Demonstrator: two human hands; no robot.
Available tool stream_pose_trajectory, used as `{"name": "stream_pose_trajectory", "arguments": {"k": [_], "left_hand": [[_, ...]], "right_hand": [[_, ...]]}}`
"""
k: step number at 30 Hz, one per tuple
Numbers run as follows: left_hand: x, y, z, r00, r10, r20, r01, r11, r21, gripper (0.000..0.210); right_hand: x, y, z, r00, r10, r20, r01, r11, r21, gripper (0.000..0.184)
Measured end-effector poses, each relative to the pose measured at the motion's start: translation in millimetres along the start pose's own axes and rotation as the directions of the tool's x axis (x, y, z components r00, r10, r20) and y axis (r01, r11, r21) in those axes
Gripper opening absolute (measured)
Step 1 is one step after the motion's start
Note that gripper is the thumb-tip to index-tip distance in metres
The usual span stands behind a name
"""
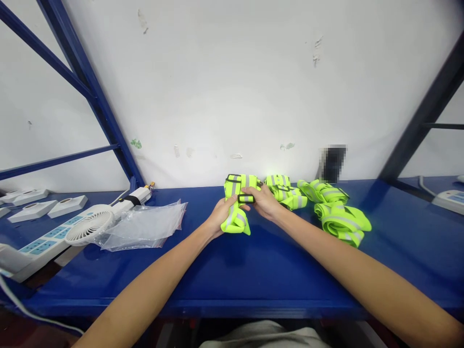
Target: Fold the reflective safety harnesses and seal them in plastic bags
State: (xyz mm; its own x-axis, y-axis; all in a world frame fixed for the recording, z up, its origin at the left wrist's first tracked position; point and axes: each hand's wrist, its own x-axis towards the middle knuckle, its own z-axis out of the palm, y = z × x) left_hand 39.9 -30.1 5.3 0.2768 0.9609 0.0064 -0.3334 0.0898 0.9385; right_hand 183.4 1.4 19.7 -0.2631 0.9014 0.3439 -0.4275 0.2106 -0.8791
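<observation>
A neon yellow reflective strap (236, 223) with grey stripes and a black buckle (246, 198) is held between my hands above the blue table. My left hand (220, 215) is closed around the strap's left side, below the buckle. From the right, my right hand (266, 200) pinches the strap beside the buckle, its thumb near the buckle's edge. Just behind my hands sits a folded strap bundle (234, 182) with a black buckle, partly overlapped by the held one. More rolled straps (290, 195) lie right of my right hand.
Looser yellow strap rolls (342, 222) lie farther right, near a dark phone-like object (333, 163) against the wall. At left are clear plastic bags (145, 224), a small white fan (90, 225), a power strip (50, 237) and white boxes (67, 206). Blue frame posts (90, 92) rise behind.
</observation>
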Motion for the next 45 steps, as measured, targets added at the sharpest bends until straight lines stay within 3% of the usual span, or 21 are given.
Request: {"name": "stream_pose_trajectory", "arguments": {"k": [4,7,10,12,16,19,21,24,29,35,38,42,45], "left_hand": [[1,1,-5.2,0.992,-0.029,0.12,0.041,0.994,-0.097,0.038],[0,5,-12.9,0.981,-0.045,0.187,0.057,0.997,-0.057,0.044],[-1,7,-17.5,0.985,-0.073,0.158,0.066,0.997,0.045,0.066],[-2,6,-15.6,0.992,-0.073,0.106,0.065,0.995,0.075,0.078],[-1,-2,-2.8,1.0,0.012,0.006,-0.013,0.983,0.181,0.078],[3,-11,2.3,0.971,0.195,-0.141,-0.132,0.921,0.365,0.065],[6,-13,0.0,0.941,0.292,-0.168,-0.189,0.87,0.456,0.049],[8,-9,-8.5,0.957,0.269,-0.104,-0.201,0.879,0.432,0.041],[6,7,-16.0,0.99,0.141,-0.002,-0.135,0.958,0.252,0.056],[4,13,-15.1,0.985,0.156,0.079,-0.173,0.933,0.315,0.058],[4,13,-17.0,0.967,0.216,0.132,-0.252,0.862,0.44,0.061],[-1,11,-16.9,0.892,0.392,0.224,-0.445,0.676,0.588,0.086],[-5,9,-14.7,0.869,0.432,0.241,-0.479,0.611,0.631,0.099]], "right_hand": [[-7,-5,-1,0.99,-0.137,-0.034,0.128,0.972,-0.199,0.029],[-8,-10,-2,0.969,-0.245,0.019,0.233,0.893,-0.384,0.025],[-5,-15,-7,0.919,-0.394,-0.002,0.346,0.811,-0.472,0.026],[-3,-17,-11,0.902,-0.424,-0.085,0.342,0.82,-0.459,0.026],[-6,-18,-11,0.918,-0.316,-0.239,0.251,0.931,-0.264,0.029],[-9,-16,-4,0.938,-0.25,-0.242,0.222,0.965,-0.138,0.034],[-11,-17,0,0.943,-0.236,-0.234,0.214,0.97,-0.114,0.035],[-10,-22,0,0.948,-0.212,-0.237,0.202,0.977,-0.069,0.037],[-7,-39,-9,0.963,-0.14,-0.231,0.168,0.98,0.105,0.045],[-1,-43,-24,0.974,-0.086,-0.208,0.126,0.974,0.19,0.044],[-1,-41,-25,0.978,-0.049,-0.203,0.095,0.97,0.224,0.042],[-2,-43,-22,0.982,0.068,-0.177,-0.017,0.961,0.277,0.033],[-1,-44,-22,0.976,0.131,-0.174,-0.072,0.948,0.31,0.022]]}}
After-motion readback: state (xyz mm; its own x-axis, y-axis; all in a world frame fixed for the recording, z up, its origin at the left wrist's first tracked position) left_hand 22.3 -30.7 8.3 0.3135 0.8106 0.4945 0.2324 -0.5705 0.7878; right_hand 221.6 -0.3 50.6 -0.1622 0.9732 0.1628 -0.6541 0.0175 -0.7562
